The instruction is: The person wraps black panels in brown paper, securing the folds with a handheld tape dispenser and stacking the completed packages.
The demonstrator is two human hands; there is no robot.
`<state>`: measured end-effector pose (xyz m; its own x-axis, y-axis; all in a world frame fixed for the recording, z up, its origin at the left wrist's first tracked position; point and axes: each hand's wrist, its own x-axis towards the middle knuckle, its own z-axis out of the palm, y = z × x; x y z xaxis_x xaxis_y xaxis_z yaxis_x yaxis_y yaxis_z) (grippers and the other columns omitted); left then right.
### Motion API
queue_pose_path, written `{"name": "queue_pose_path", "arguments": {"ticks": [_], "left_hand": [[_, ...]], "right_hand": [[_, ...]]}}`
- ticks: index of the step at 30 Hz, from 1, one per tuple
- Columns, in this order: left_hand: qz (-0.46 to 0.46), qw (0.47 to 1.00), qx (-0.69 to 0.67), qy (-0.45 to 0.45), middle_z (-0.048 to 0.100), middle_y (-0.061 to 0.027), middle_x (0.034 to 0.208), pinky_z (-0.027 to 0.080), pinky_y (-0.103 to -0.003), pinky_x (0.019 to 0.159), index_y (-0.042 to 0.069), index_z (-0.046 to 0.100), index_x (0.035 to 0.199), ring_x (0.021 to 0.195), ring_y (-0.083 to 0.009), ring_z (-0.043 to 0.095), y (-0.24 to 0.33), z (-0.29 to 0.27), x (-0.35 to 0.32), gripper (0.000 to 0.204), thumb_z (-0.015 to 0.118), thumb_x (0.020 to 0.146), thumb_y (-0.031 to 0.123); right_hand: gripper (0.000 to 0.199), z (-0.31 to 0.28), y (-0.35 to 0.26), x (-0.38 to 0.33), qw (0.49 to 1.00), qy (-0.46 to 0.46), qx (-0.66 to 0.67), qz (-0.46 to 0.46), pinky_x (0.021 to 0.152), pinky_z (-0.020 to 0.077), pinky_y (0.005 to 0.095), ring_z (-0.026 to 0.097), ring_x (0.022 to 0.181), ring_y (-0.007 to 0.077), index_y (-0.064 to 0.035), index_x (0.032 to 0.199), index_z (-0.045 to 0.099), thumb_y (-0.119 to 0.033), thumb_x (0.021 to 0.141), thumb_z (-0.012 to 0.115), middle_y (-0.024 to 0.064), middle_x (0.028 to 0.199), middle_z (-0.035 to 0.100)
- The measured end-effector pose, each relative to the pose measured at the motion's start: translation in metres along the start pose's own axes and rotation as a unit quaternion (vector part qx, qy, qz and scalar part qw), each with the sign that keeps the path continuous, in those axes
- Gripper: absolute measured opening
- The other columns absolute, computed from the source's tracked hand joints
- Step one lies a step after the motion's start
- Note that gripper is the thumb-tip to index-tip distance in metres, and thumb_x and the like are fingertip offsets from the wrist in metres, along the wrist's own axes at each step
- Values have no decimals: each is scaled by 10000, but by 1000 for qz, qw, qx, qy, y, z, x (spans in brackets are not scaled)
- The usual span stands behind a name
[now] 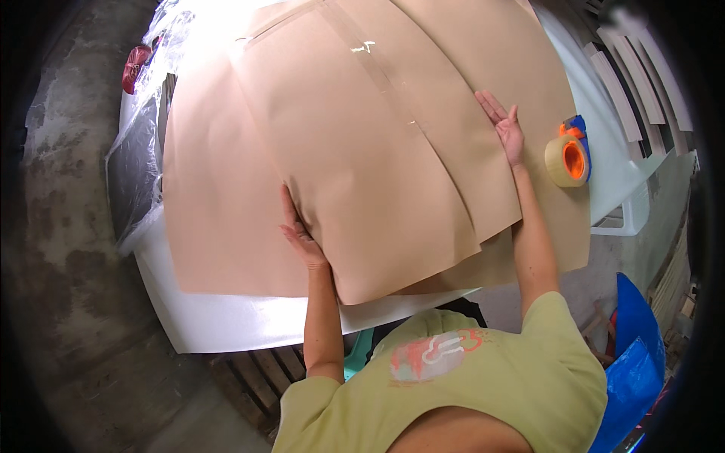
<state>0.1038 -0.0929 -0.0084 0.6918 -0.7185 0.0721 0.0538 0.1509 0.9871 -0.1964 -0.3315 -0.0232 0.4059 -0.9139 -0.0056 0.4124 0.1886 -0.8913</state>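
A large folded piece of brown paper or thin card lies before me, a taped seam with shiny clear tape running along it. Under it spreads a wider brown sheet. My left hand rests along the folded piece's left edge, fingers stretched out. At its right edge is my right hand, palm turned inward, with straight fingers and the thumb apart. Neither hand is closed on anything. A tape dispenser with a pale roll, orange core and blue body sits on the brown sheet, right of my right hand.
White sheeting shows below the brown layers. Crumpled clear plastic hangs at the left. Stacked pale strips stand at the far right, a blue curved object at the lower right, and a slatted wooden pallet below the table.
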Motion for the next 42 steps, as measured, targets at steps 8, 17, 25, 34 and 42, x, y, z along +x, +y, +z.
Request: {"name": "queue_pose_path", "arguments": {"ticks": [8,17,25,34,42], "left_hand": [[-27,923,-255,287,425,-163,1351,311,-409,1060,-11,428,1307,1272,-285,379,-7,52,-20,629,292,934,477],[83,760,534,-360,226,-205,1468,187,-465,1093,105,329,1404,1368,-351,196,44,-48,6,863,745,666,270],[120,596,617,-499,137,-72,1515,111,-531,1104,186,219,1441,1387,-287,145,59,6,46,1253,865,399,441],[144,602,555,-556,80,-113,1521,57,-527,1102,168,166,1456,1400,-306,57,52,-5,60,1429,804,263,628],[167,599,539,-568,59,-105,1526,42,-513,1103,205,166,1458,1405,-295,40,48,-5,60,1399,797,291,650]], "right_hand": [[574,-26,16,7,974,142,177,-9,1065,294,333,394,1266,224,42,1298,431,-409,979,276,160,1365,422],[451,-41,-51,-7,849,-95,-517,63,1003,371,322,498,1188,212,-19,1301,462,-43,852,494,143,1254,545],[201,-38,-49,-150,942,-66,-303,125,656,489,306,594,708,131,-24,829,665,-57,656,568,56,733,639],[775,184,41,-241,750,-128,-633,142,1005,287,547,379,1220,352,-134,1249,525,-548,623,717,139,1251,493],[501,205,101,-224,828,-222,-506,92,889,408,441,534,1017,335,-66,1100,579,-393,736,689,131,1089,586]]}}
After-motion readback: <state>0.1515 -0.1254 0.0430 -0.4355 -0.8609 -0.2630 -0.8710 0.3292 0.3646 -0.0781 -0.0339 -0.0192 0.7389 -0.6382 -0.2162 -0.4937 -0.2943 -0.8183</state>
